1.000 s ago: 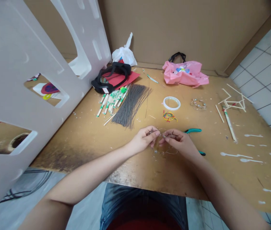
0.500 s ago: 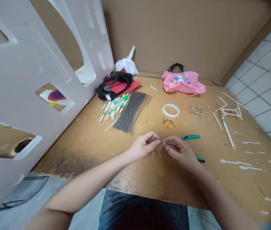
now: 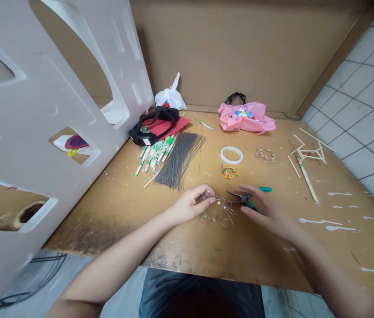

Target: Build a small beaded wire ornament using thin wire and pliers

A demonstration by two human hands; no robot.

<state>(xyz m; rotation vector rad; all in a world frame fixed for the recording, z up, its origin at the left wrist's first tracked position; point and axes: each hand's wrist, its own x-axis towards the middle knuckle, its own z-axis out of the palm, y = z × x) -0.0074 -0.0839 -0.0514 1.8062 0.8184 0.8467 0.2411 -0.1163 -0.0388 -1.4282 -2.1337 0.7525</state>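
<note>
My left hand (image 3: 191,204) is closed, pinching a loop of thin wire strung with small clear beads (image 3: 224,206). Loose wire ends stick out from it to the right, and part of the loop is hidden behind the fingers. My right hand (image 3: 268,212) hangs over a pair of pliers with teal handles (image 3: 244,198), thumb and fingers spread apart on either side of them. The pliers lie with their dark jaws pointing left, towards the wire; whether my fingers touch the handles I cannot tell.
Beyond my hands lie yellow and red rubber bands (image 3: 229,172), a white tape roll (image 3: 231,155) and another beaded wire loop (image 3: 266,154). Left are grey wires (image 3: 178,161) and wrapped chopsticks (image 3: 155,154). A pink bag (image 3: 249,118) sits behind; a stick frame (image 3: 311,154) stands right.
My right hand has let go of the beaded wire and moved right, opening over the pliers. My left hand still holds the wire. The view has shifted slightly.
</note>
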